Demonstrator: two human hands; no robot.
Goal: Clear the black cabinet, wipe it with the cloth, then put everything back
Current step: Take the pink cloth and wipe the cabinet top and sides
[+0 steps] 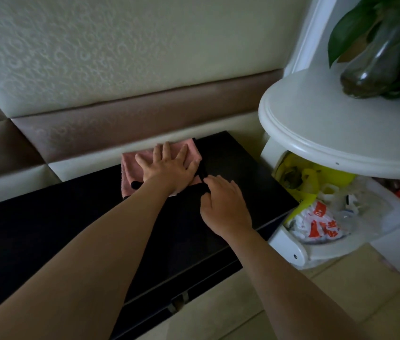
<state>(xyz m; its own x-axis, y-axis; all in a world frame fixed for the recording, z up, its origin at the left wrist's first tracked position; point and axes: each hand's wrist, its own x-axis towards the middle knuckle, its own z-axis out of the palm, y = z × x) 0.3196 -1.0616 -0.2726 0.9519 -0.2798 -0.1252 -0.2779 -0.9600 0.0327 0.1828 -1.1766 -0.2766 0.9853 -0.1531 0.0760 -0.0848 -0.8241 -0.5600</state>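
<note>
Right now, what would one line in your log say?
step: wipe | left hand: flat on cloth | right hand: at cloth edge, grip unclear | cabinet: cloth on top

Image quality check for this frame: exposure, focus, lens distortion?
Head view: dim, underexposed; the black cabinet top shows almost no surface detail; pink cloth is legible; the glass vase at upper right is soft; wide-angle bending bows the wall panels.

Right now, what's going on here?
A person appears to be wiping the black cabinet. The left grip presses flat on the pink cloth at the top's back edge, by the wall. The right grip sits curled at the cloth's black trim; whether it pinches it is unclear. A white stand is beside the cabinet.
</note>
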